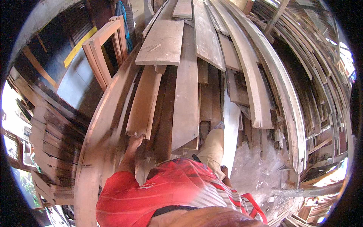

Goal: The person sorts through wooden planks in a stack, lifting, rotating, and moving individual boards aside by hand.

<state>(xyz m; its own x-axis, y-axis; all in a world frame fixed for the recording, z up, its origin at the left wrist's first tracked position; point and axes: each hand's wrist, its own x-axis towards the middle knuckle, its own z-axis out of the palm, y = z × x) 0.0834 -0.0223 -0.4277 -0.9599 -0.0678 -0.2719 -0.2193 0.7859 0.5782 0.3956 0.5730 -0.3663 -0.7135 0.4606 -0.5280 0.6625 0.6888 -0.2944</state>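
My left hand (135, 140) is closed on the near end of a reddish-brown plank (143, 106). The far end of that plank runs beneath a wide, pale, dusty board (160, 43). Just right of it lies a long grey-brown board (186, 94) with a slanted near end. Only a small, dark part of my right hand (225, 173) shows, low beside my trouser leg; its fingers are hidden, and I cannot make out anything in it.
Long boards (242, 64) lie stacked ahead and to the right. At the left stands a wooden frame (104, 38) with a blue cloth (123, 19) behind it. More timber (317, 68) is racked at the far right. My foot (219, 125) is among the planks.
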